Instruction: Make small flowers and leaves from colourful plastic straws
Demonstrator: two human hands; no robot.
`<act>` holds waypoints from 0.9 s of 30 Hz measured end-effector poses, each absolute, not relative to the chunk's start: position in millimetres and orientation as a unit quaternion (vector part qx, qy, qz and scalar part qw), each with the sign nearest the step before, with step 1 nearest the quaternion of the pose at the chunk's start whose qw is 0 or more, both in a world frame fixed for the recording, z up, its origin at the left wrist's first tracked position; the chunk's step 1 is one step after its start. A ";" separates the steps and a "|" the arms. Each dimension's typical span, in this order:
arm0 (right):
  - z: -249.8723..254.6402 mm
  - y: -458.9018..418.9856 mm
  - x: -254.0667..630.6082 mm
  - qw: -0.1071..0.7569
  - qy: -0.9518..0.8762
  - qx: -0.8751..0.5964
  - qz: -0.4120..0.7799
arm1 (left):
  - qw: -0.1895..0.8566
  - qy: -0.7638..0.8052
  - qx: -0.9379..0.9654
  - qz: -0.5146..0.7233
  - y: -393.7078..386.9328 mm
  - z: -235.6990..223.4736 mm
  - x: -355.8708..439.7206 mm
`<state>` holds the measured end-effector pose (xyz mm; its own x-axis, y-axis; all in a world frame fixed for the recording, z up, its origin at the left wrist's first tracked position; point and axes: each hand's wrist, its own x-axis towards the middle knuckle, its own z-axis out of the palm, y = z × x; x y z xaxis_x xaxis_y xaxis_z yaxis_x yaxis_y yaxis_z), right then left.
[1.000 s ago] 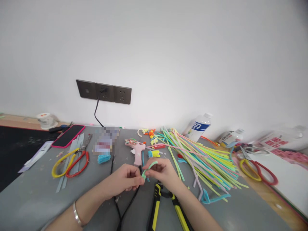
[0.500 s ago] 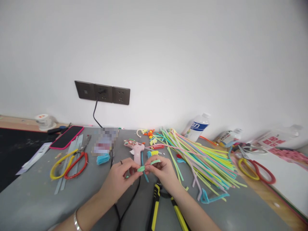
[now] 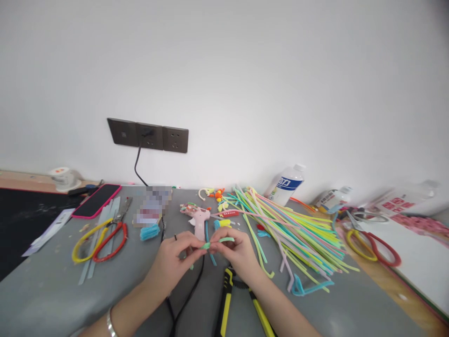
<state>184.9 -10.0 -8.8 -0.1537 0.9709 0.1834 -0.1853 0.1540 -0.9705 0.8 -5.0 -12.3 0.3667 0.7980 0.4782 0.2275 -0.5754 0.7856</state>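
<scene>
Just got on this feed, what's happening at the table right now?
The left hand and the right hand pinch a short green fuzzy stem between them, above the gray mat. The pink glue gun lies just beyond. A loose pile of colored stems spreads to the right, and yellow-and-red scissors rest at left.

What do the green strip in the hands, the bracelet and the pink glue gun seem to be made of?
Green strip: probably fuzzy pipe cleaner, soft and matte, judging by its bend and the similar stems nearby.
Bracelet: likely polished metal, from its silvery shine.
Pink glue gun: probably smooth moulded plastic, given its evenly coloured body.
</scene>
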 end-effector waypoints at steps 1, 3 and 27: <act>-9.0 -10.1 184.8 0.538 -0.534 -0.366 0.540 | 0.311 0.329 0.765 0.457 -4.8 -12.9 0.5; -9.3 -10.0 185.0 0.539 -0.529 -0.365 0.545 | 0.310 0.323 0.766 0.461 -4.8 -13.1 0.0; -15.4 -13.5 181.4 0.564 -0.615 -0.312 0.453 | 0.699 0.380 0.461 0.394 -7.1 -3.3 10.8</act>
<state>181.4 -13.5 -15.4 -0.1685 0.8959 0.4112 -0.1271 0.3939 -0.9103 10.8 -7.1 -3.3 0.4017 0.9002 -0.1680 -0.2002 0.2654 0.9431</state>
